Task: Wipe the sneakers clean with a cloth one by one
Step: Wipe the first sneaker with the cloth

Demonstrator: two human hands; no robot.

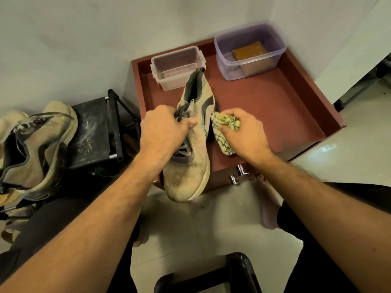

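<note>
Risk: left hand (163, 129) pinches only the beige knit sneaker's (190, 144) laces; hard rubbing from the crumpled yellow patterned cloth (224, 132), clutched by the right hand (245, 134), could twist it free.

My count from the head view

I see two hands: left hand (163, 127), right hand (245, 132). One cloth (222, 132). Two sneakers: one held (190, 166), one on the rack (36, 153). Two plastic tubs: clear (177, 67), purple (249, 49). One red tray (275, 106).

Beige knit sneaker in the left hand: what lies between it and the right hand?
Only the crumpled yellow-green patterned cloth, gripped by the right hand, per head view.
</note>
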